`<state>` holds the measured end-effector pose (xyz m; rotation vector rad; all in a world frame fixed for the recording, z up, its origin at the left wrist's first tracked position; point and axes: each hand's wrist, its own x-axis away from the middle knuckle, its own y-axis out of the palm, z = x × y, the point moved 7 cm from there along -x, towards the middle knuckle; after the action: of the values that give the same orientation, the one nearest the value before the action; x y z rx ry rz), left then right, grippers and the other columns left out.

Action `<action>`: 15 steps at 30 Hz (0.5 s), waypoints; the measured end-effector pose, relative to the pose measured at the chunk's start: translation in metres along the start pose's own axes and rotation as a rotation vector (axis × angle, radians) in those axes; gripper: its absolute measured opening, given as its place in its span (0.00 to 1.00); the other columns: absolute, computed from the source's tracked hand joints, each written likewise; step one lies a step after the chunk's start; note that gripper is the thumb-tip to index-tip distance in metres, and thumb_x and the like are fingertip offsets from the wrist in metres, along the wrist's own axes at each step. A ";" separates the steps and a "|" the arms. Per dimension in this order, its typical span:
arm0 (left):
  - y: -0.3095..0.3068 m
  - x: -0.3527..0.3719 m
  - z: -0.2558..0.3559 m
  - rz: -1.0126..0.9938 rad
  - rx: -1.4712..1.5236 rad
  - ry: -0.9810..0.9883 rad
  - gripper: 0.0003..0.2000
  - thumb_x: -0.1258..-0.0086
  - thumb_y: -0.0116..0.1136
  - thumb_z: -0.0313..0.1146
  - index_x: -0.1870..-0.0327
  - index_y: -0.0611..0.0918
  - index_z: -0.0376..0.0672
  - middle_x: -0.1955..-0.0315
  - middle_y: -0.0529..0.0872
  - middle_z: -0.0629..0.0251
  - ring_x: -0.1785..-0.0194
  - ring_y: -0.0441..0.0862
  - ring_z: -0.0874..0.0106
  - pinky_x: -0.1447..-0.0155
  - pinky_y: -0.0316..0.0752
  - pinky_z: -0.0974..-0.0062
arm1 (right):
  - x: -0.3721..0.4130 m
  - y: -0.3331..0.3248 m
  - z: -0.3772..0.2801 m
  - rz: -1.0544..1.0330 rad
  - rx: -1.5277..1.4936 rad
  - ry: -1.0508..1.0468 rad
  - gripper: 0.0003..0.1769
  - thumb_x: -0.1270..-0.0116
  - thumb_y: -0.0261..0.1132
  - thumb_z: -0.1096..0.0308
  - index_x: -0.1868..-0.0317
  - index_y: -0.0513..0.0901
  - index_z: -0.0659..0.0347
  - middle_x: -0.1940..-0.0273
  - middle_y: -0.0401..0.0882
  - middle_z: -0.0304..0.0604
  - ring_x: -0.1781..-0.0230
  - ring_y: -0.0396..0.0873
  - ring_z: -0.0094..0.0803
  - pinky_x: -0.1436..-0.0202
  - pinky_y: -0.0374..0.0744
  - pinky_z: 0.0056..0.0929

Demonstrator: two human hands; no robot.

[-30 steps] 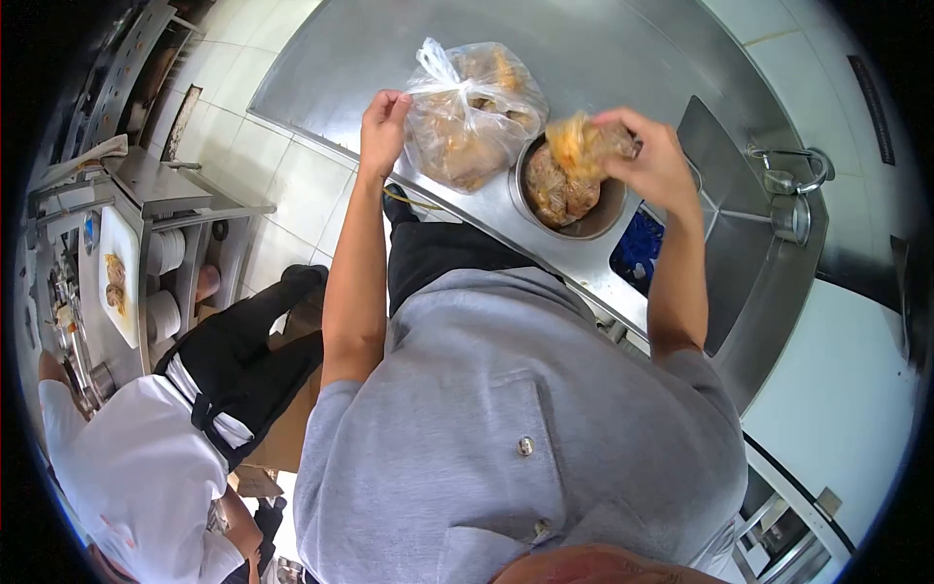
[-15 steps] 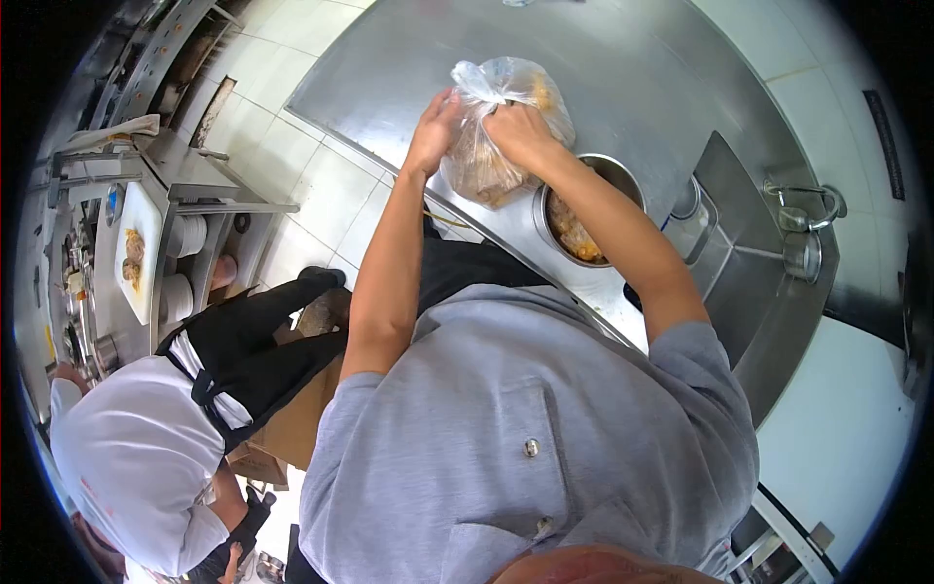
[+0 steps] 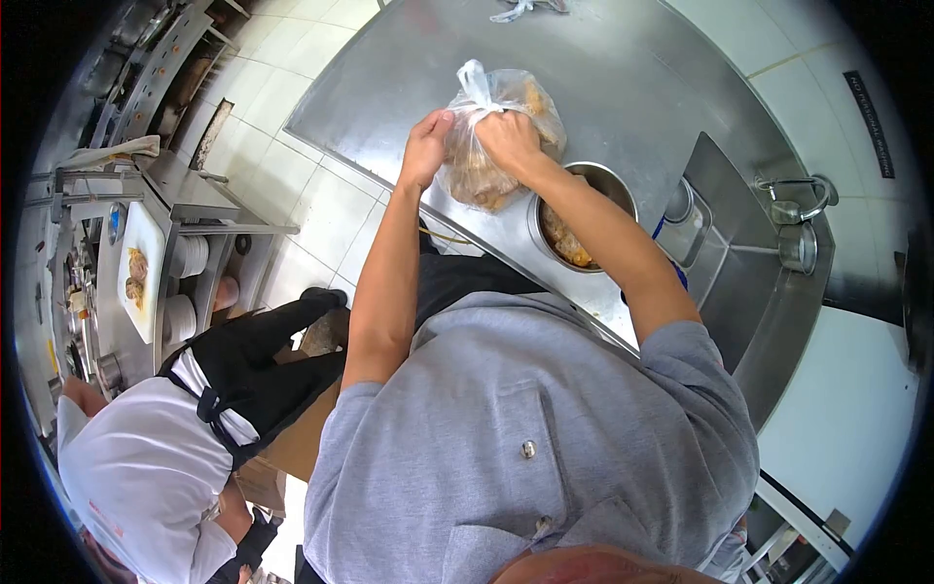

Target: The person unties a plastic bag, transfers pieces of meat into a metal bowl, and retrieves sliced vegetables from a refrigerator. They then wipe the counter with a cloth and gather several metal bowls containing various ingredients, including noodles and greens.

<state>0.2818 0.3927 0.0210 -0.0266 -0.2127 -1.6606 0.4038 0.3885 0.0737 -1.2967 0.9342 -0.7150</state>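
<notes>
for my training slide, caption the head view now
Both hands at a knotted bag beside a pot of food

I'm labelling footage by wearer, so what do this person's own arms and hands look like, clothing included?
The left sleeve and right sleeve are grey and short. Left hand and right hand are ungloved, with no watch visible. The right fingers are partly hidden, so I can't rule out rings.

Steel ctr [image 3: 623,78] w/ bag [image 3: 477,177], pot [image 3: 613,185]
</notes>
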 end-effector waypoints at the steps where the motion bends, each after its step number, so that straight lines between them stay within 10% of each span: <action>1: 0.000 0.000 0.000 -0.002 -0.001 0.002 0.13 0.24 0.50 0.39 0.54 0.82 0.39 0.65 0.81 0.73 0.61 0.73 0.80 0.55 0.70 0.79 | 0.001 -0.001 -0.002 0.011 0.025 -0.017 0.04 0.46 0.63 0.72 0.73 0.85 0.60 0.71 0.85 0.50 0.71 0.86 0.42 0.70 0.83 0.36; 15: 0.006 -0.011 -0.005 0.004 0.001 0.018 0.11 0.23 0.48 0.36 0.58 0.80 0.41 0.65 0.81 0.74 0.59 0.74 0.81 0.52 0.69 0.82 | 0.009 -0.001 -0.001 0.195 0.237 -0.322 0.04 0.50 0.63 0.70 0.79 0.82 0.58 0.78 0.81 0.43 0.75 0.84 0.33 0.73 0.82 0.29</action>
<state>0.2894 0.4019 0.0153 -0.0112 -0.2002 -1.6566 0.4074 0.3797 0.0735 -1.0553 0.6798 -0.4338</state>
